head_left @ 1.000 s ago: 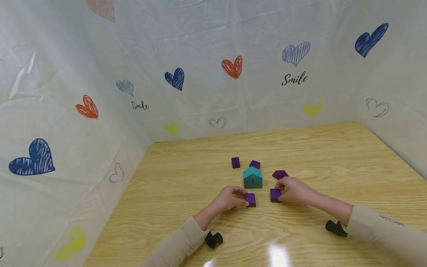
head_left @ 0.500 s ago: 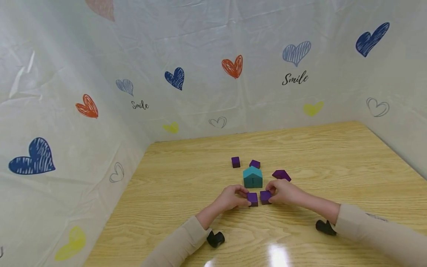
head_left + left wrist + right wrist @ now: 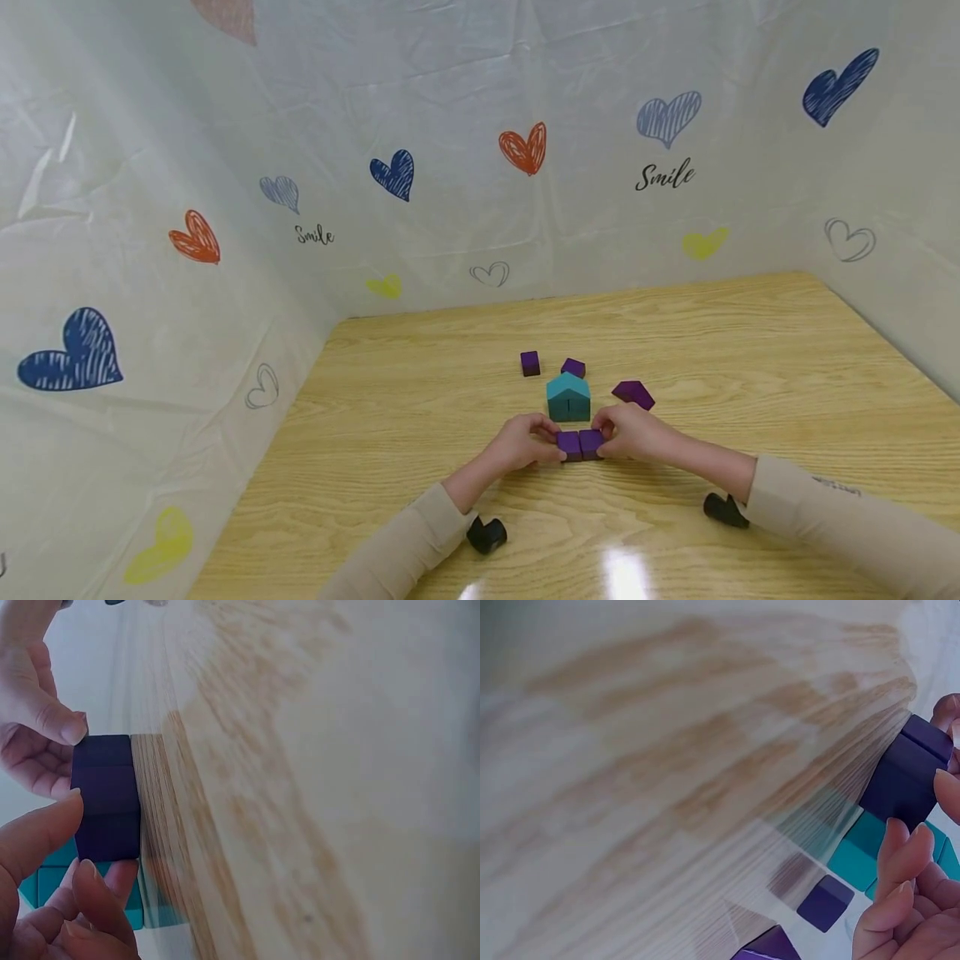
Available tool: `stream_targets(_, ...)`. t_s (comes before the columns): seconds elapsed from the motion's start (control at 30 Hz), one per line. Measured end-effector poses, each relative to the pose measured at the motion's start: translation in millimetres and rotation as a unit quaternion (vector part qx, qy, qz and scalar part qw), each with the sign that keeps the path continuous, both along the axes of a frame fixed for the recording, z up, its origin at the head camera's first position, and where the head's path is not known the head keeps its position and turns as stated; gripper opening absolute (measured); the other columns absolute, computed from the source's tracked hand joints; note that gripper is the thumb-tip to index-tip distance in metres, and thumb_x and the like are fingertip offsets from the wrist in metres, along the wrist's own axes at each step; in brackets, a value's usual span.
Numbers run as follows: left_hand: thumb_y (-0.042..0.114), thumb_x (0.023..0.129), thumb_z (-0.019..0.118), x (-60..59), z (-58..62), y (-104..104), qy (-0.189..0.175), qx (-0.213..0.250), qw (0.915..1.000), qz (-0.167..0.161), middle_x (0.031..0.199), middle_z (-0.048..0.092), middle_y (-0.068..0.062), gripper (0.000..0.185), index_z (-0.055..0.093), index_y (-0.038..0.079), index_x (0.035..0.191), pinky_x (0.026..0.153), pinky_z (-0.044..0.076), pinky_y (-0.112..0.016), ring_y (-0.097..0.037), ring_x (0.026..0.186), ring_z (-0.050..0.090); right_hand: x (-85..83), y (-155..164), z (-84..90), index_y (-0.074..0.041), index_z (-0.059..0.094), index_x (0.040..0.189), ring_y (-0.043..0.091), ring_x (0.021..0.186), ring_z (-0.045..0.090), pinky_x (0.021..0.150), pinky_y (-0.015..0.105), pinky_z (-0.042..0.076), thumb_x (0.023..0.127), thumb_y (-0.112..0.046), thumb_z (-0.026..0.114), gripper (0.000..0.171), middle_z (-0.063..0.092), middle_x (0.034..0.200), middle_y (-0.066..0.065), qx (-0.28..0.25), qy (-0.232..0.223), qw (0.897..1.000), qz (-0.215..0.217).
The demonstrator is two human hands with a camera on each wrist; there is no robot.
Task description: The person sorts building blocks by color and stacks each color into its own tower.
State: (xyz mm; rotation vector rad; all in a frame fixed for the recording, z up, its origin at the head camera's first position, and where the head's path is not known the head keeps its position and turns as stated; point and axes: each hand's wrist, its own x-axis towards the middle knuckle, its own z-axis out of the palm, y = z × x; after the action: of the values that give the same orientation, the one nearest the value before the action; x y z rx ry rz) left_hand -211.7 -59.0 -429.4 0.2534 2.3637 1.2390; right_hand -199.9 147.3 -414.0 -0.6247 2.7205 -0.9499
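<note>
Glossy wood-grain table (image 3: 750, 350); matt painted purple cubes (image 3: 580, 444); crinkled plastic sheet backdrop (image 3: 450, 100)

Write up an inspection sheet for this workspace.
Surface: wooden table, glare patch near the front edge.
Job's things: two purple cubes pressed side by side, just in front of the teal house block.
Clutter: two small purple cubes behind the house; purple house-shaped block lying to its right.
Hands: left hand and right hand each pinch one cube.
Cables: nothing seen.
Surroundings: white sheet with hearts.
</note>
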Motion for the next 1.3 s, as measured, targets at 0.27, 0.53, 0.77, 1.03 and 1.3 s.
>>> stream_targets(0.27,0.015,0.076,0.075,-1.0,-1.6,1,0.005,0.003,1.0000,0.000,0.091,0.063,0.001,0.029,0.062,0.008,0.101,0.052,0.044,-0.024,-0.010,0.063,0.049,-0.7,1,-0.3,0.000,0.063,0.088,0.011,0.068,0.049,0.061,0.023,0.043,0.069,-0.006,0.077,0.024,0.058,0.075,0.000,0.002,0.008,1.000,0.014)
stream_targets(0.53,0.016,0.076,0.075,-0.1,-0.9,0,0.009,0.003,1.0000,-0.002,0.093,0.063,0.001,0.029,0.063,0.008,0.102,0.052,0.045,-0.024,-0.010,0.063,0.049,-0.4,-2,-1.8,-0.002,0.063,0.086,0.011,0.066,0.047,0.061,0.023,0.041,0.069,-0.007,0.076,0.022,0.055,0.072,-0.001,0.009,0.010,1.000,0.008)
stream_targets(0.77,0.017,0.076,0.075,0.3,-1.1,0,0.014,-0.004,0.9999,-0.004,0.095,0.063,0.001,0.029,0.063,0.009,0.101,0.052,0.044,-0.023,-0.010,0.065,0.049,2.9,-3,-0.3,-0.002,0.063,0.088,0.012,0.066,0.046,0.059,0.025,0.039,0.071,-0.009,0.076,0.023,0.053,0.071,-0.001,0.020,0.008,1.000,-0.007)
stream_targets(1.03,0.017,0.076,0.075,1.2,-2.7,1,0.017,-0.005,0.9998,-0.003,0.095,0.063,0.001,0.028,0.063,0.009,0.100,0.052,0.043,-0.023,-0.011,0.063,0.049,6.5,-5,10.0,0.001,0.065,0.097,0.012,0.068,0.051,0.060,0.027,0.045,0.072,-0.019,0.077,0.033,0.057,0.075,0.000,0.091,0.057,0.994,-0.021)
stream_targets(1.3,0.017,0.076,0.075,-0.1,-4.0,0,0.019,-0.008,0.9998,-0.004,0.094,0.063,0.001,0.028,0.063,0.009,0.100,0.053,0.045,-0.024,-0.010,0.065,0.050,-24.7,3,47.1,0.005,0.063,0.104,0.021,0.075,0.059,0.066,0.035,0.049,0.082,-0.015,0.067,0.030,0.064,0.086,0.011,0.068,0.114,0.990,-0.039)
